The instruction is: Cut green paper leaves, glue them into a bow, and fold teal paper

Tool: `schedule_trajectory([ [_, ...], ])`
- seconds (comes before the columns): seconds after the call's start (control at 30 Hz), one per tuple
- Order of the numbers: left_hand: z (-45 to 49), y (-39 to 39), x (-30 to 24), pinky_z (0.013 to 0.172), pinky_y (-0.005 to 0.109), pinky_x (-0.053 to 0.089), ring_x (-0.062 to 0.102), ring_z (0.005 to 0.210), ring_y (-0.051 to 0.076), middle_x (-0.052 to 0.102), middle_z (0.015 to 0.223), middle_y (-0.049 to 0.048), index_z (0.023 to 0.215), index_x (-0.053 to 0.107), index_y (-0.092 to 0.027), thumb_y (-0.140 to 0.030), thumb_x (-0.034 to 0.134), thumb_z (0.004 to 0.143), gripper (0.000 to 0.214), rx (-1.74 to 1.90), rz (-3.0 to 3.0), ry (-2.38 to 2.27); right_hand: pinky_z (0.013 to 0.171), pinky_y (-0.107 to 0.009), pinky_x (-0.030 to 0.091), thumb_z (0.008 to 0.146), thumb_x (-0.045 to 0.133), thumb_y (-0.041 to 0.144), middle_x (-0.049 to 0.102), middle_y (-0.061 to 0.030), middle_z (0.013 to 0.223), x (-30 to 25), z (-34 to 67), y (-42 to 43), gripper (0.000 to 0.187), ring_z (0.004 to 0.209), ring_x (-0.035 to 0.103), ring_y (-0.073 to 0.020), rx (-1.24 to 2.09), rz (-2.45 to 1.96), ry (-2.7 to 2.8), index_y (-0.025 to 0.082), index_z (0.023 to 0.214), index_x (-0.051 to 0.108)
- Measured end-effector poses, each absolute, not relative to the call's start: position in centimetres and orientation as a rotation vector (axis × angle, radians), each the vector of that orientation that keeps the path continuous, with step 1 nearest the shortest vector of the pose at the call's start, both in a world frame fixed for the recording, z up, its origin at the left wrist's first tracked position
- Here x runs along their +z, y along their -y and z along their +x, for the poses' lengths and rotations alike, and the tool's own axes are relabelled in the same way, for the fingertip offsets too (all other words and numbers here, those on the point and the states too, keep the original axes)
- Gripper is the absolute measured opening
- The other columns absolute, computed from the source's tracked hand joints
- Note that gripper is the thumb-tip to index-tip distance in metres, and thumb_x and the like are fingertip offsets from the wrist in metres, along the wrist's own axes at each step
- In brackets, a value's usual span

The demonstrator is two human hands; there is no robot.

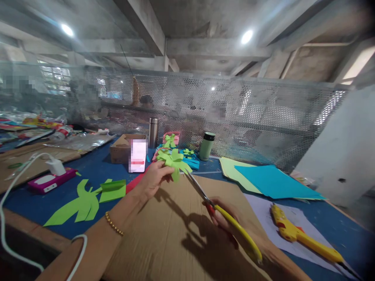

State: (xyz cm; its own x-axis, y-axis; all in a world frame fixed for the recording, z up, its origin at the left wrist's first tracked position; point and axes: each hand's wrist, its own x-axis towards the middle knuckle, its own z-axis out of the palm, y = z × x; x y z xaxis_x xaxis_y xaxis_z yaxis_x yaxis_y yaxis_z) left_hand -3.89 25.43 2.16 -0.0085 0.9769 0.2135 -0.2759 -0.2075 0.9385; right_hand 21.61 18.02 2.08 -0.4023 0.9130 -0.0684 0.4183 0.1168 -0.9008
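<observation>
A light green paper flower [175,159] with several pointed petals is pinched in my left hand [158,177], raised over a brown cardboard sheet [164,234]. My right hand [227,218] grips scissors [237,226] with yellow and red handles. Their blade tips meet the flower's right-hand petal; whether the blades are parted there is too small to tell. To the left of my left arm, green paper cutouts [83,203] and a folded green paper piece [113,190] lie on the blue table.
A phone [138,156] leans against a cardboard box [118,150]. A steel flask [153,132] and a green tumbler [207,146] stand at the back. At right are blue paper [278,181] and a yellow glue gun [304,238]. A white cable runs by my left forearm from a purple power strip [52,180].
</observation>
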Motion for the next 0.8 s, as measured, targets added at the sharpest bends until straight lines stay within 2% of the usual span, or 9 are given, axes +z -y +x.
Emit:
schedule_trajectory([
  [0.27, -3.4, -25.0, 1.4, 0.053, 0.025, 0.039, 0.053, 0.053, 0.012, 0.062, 0.061, 0.0029, 0.065, 0.065, -0.013, -0.024, 0.068, 0.063, 0.011, 1.336, 1.277, -0.895, 0.039, -0.016, 0.033, 0.08, 0.051, 0.08, 0.039, 0.0078, 0.064, 2.8, 21.4, -17.6, 0.067, 0.046, 0.035, -0.0055, 1.243, -1.272, 1.991, 0.019, 0.108, 0.052],
  [0.8, -3.5, -25.3, 1.1, 0.053, 0.026, 0.039, 0.054, 0.055, 0.012, 0.062, 0.063, 0.0036, 0.067, 0.066, -0.013, -0.024, 0.069, 0.065, 0.012, 1.332, 1.287, -0.888, 0.039, -0.017, 0.033, 0.081, 0.049, 0.079, 0.04, 0.0077, 0.062, 2.7, 21.5, -17.7, 0.066, 0.047, 0.037, -0.0065, 1.229, -1.253, 2.036, 0.019, 0.107, 0.052],
])
